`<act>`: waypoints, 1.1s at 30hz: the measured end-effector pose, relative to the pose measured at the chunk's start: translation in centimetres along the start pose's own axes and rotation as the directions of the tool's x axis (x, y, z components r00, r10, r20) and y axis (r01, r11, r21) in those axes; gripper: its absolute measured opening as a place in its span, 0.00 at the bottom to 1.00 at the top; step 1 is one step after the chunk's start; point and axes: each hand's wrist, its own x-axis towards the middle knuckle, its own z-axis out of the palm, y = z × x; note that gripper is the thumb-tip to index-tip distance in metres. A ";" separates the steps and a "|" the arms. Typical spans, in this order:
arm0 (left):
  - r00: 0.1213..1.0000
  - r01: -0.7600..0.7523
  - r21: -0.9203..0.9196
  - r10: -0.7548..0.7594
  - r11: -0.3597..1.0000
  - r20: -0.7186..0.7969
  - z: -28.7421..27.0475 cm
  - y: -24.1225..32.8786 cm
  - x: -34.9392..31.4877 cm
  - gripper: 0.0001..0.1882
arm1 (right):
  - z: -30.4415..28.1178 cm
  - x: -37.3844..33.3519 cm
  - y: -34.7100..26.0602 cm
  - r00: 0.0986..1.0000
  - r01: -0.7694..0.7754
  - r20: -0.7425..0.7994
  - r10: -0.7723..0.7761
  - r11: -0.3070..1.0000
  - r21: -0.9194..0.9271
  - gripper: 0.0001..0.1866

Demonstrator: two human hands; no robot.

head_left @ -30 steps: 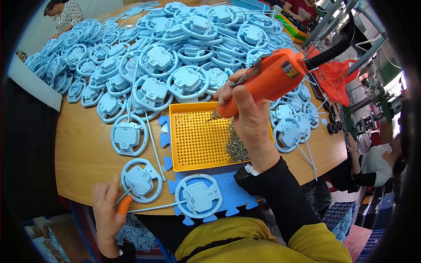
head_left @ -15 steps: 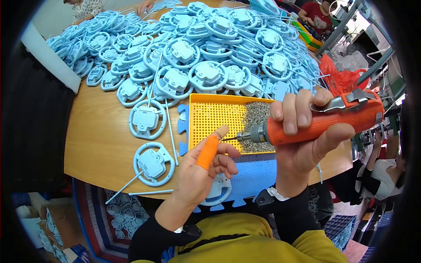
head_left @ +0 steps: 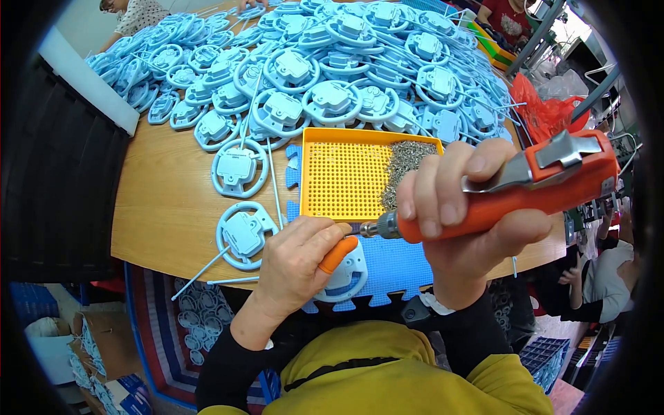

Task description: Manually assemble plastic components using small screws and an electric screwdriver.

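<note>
My right hand grips an orange electric screwdriver with a metal clip on its side; the tool points left over the yellow tray. My left hand, its thumb in an orange finger cot, pinches at the tip of the screwdriver bit. Whether a screw sits between those fingertips is hidden. A heap of small metal screws fills the right part of the perforated tray. Beneath my hands a light-blue steering-wheel-shaped plastic part, partly covered by the left hand, lies on the blue foam mat.
A big pile of light-blue wheel parts covers the back of the wooden table. Two single wheels lie left of the tray, with thin rods beside them. Red plastic bags sit at the back right. Other people work around the table.
My left hand has turned palm down and its fingers have closed at the bit's tip. The screwdriver has come slightly lower and nearer. The view has shifted a little.
</note>
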 end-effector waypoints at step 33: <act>0.995 0.101 -0.093 -0.098 0.991 0.032 -0.4 0.8 -0.1 0.14 | 0.8 -0.9 -0.1 0.995 -0.082 0.053 0.088 0.991 -0.103 0.33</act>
